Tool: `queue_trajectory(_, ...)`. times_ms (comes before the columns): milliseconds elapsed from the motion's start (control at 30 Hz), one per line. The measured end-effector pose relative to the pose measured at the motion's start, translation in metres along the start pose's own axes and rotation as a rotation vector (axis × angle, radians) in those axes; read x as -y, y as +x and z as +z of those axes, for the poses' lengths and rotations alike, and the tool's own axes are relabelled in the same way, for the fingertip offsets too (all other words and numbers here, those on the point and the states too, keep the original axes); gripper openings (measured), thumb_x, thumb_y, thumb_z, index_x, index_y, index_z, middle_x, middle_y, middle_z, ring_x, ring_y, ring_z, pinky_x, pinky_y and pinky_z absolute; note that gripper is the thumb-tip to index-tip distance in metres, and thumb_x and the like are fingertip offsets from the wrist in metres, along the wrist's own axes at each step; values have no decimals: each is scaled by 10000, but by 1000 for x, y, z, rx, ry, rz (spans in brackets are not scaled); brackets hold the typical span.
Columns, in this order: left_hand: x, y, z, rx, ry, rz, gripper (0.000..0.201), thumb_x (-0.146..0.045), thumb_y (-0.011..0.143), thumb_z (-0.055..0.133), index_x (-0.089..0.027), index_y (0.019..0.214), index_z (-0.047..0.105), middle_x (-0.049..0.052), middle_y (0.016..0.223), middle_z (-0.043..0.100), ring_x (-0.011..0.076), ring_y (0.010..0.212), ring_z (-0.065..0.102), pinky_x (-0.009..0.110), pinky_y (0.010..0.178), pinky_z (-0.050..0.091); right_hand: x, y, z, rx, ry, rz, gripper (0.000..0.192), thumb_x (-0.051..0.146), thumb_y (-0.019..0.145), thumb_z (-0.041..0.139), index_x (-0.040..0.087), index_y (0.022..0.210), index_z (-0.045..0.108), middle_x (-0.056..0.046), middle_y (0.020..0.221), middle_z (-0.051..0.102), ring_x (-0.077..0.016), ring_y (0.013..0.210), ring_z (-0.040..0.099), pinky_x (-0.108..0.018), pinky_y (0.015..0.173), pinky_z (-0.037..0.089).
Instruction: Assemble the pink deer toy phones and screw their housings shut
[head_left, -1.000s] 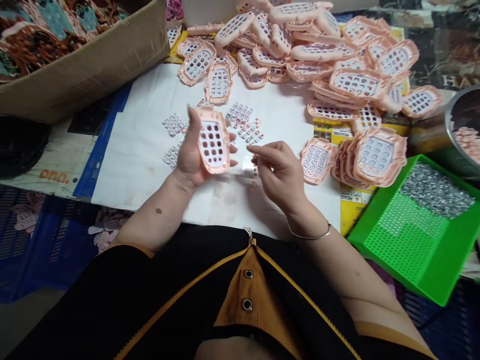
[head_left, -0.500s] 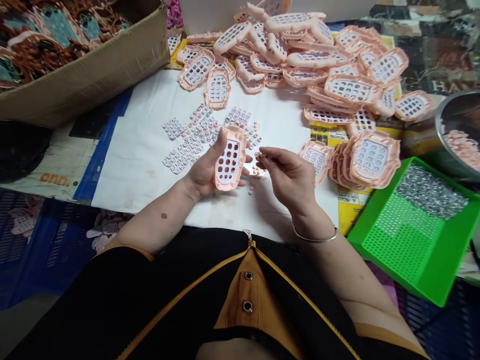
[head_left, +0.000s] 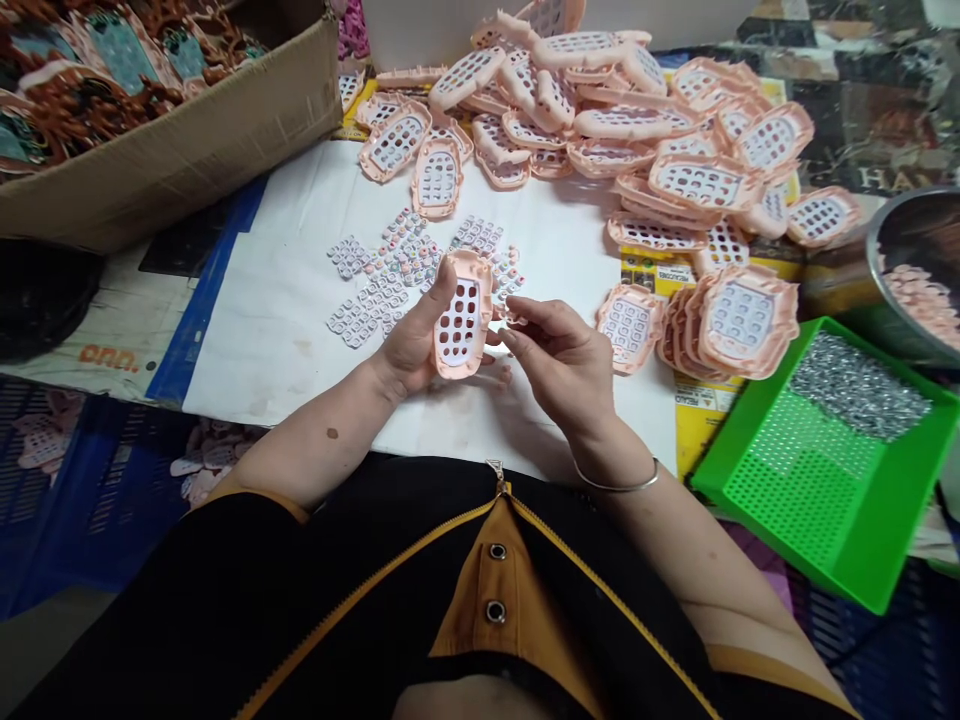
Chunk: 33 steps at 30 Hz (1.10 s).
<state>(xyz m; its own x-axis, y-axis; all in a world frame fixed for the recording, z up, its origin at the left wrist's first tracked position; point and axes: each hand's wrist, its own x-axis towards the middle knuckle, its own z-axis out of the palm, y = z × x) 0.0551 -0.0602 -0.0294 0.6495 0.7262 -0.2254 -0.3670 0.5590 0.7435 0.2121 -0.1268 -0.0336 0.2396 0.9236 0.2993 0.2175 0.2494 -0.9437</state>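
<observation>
Peach plastic forms the perforated casing (head_left: 463, 318) that we hold in our left hand (head_left: 409, 345), thumb along its edge, above the white sheet (head_left: 262, 340). Just beside it, our right hand (head_left: 568, 365) has its thumb and index fingertips slightly apart; we cannot tell whether they pinch anything. Small keypads (head_left: 367, 311) lie near the casing.

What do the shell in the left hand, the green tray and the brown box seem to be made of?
Shell: likely moulded plastic, satin pink, by its small nubs and soft sheen.
Tray: probably plastic, slightly glossy, by its even green and perforated floor.
Box: looks like cardboard, matt brown, by its flat, scuffed wall.
</observation>
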Motion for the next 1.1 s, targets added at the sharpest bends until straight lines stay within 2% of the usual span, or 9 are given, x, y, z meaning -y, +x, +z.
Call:
queue_trajectory(200,3,0,0,-9,19,-15,736,-826,796,522,-224,1193,665,70,928,739,245,836,736,370,667,612,4,-2,-5,51,-42,-45,107,291,860,731,268,955,776,-12,859,720,-144,806,684,-322,732,569)
queue_trajectory(333,7,0,1,13,0,-69,670,-803,769,592,-220,1086,684,66,905,732,214,772,719,337,637,601,6,-2,-7,45,65,90,183,414,842,752,241,900,736,-7,823,731,-139,718,682,-315,661,597)
queue_trajectory(400,9,0,1,28,-21,-82,644,-782,764,622,-216,1065,680,60,909,729,194,756,712,320,641,596,6,-1,-9,70,48,112,206,440,828,760,246,895,743,-5,798,708,-137,698,667,-309,637,593)
queue_trajectory(567,9,0,-3,-3,-57,-83,647,-772,778,616,-206,1088,674,68,933,728,193,777,713,321,672,600,3,1,-15,167,-42,70,284,460,853,725,299,1087,733,-3,833,657,-155,785,660,-344,731,592)
queue_trajectory(633,7,0,-4,-34,-70,-82,643,-768,794,599,-203,1092,673,79,949,728,199,776,715,330,665,603,3,1,-14,149,32,121,356,481,803,775,292,1095,698,20,788,643,-140,725,639,-321,684,587)
queue_trajectory(800,3,-1,0,-98,-51,-69,589,-739,824,586,-205,1057,670,79,985,728,175,735,700,327,661,602,10,2,-10,158,254,360,408,541,623,891,223,782,689,23,707,663,-111,601,601,-256,512,542)
queue_trajectory(933,3,0,2,-85,-24,-53,595,-754,796,607,-215,1042,670,67,967,727,180,748,704,336,691,600,8,3,-9,143,356,423,420,532,598,904,240,872,777,12,760,714,-99,601,586,-250,501,529)
queue_trajectory(1100,4,1,2,-31,-10,-17,644,-802,776,581,-252,1097,671,49,914,726,212,791,726,361,701,601,4,2,-8,164,380,457,427,531,649,875,248,953,777,22,750,696,-95,617,597,-236,521,518)
